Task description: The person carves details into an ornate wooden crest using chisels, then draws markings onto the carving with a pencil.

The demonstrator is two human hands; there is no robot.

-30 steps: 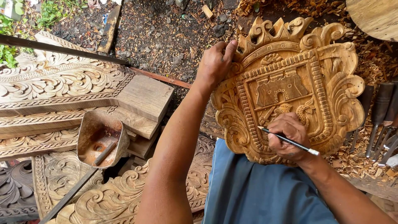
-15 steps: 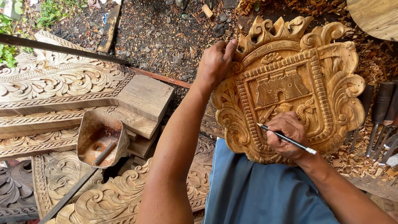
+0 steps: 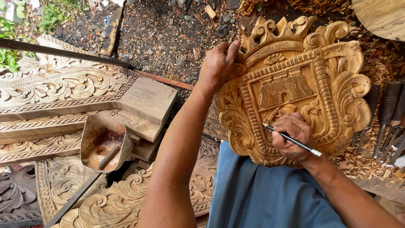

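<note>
Carved wooden crest (image 3: pixel 295 88) stands propped on the lap, above the blue cloth (image 3: pixel 265 194). Left hand (image 3: pixel 219 63) grips its upper left edge, steadying it. Right hand (image 3: pixel 293 135) is closed on a dark pencil (image 3: pixel 295 141), tip at the lower border. Best kept braced, strokes light, wrist resting on the wood. Chisels (image 3: pixel 386 114) lie just right among shavings; carved panels (image 3: pixel 63 93) and a rusty metal scoop (image 3: pixel 103 141) crowd the left.

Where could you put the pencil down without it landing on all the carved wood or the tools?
The plain uncarved end of the plank, between the leafy carved panel and the rusty metal scoop, is bare. So is the blue cloth under the carved wooden crest, between both arms. Right of the crest it is crowded: chisels lying on wood shavings.
</note>
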